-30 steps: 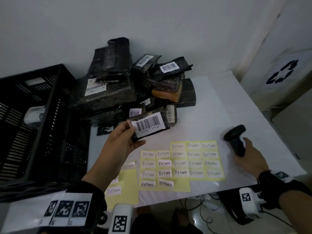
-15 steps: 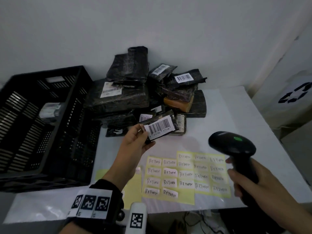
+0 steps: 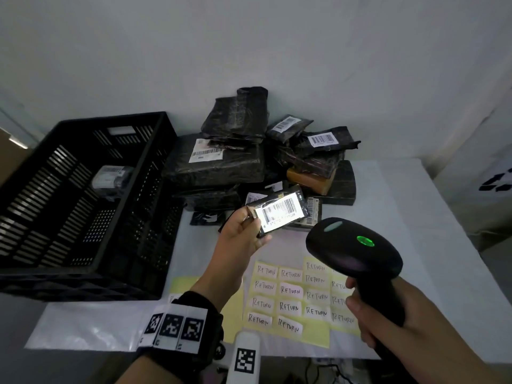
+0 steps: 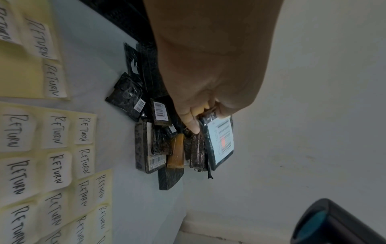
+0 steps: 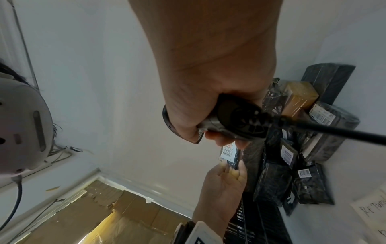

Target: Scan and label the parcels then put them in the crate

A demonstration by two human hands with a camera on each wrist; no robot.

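White table (image 3: 388, 217), one crate (image 3: 83, 167), one scanner (image 3: 354, 250), one held parcel (image 3: 279, 212)

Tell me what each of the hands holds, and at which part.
The left hand pinches a small black parcel at its left end. The right hand grips the barcode scanner by its handle.

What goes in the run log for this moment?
step: scanning | left hand: holds parcel, barcode up | right hand: aims scanner, light green | crate: one parcel inside
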